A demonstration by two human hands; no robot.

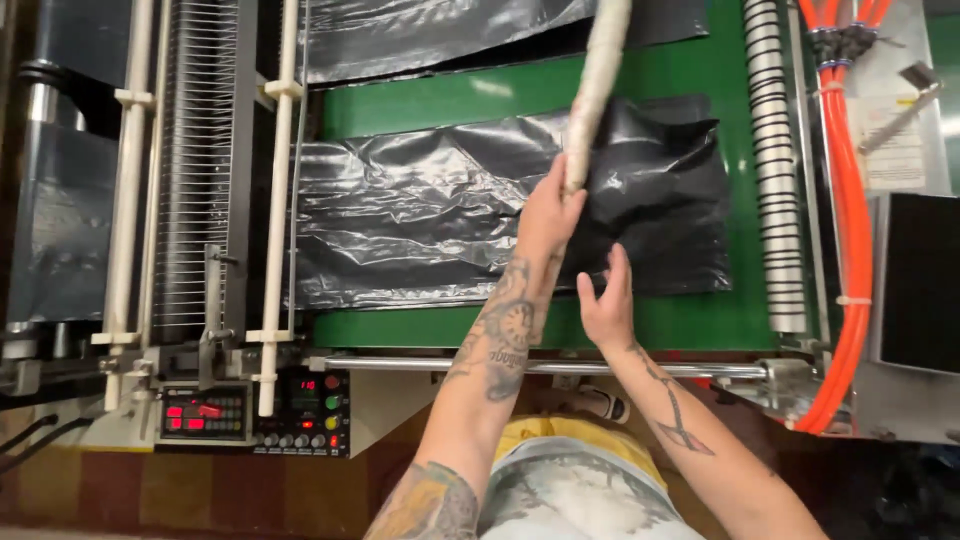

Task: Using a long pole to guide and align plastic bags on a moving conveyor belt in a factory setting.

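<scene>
A stack of black plastic bags (420,215) lies flat on the green machine bed (440,105). My left hand (548,212) is closed around the lower end of a long whitish wrapped rod (598,80) that slants up and away over the bags. My right hand (606,302) hovers with fingers spread just above the near right edge of the bags, holding nothing. A second sheet of black plastic (440,35) lies farther back on the bed.
A steel bar (560,366) runs along the bed's near edge. A ribbed white roller (775,170) and orange hoses (850,230) stand at the right. White vertical rods (278,200) and a comb-like rack (195,170) sit left, with a button panel (255,412) below.
</scene>
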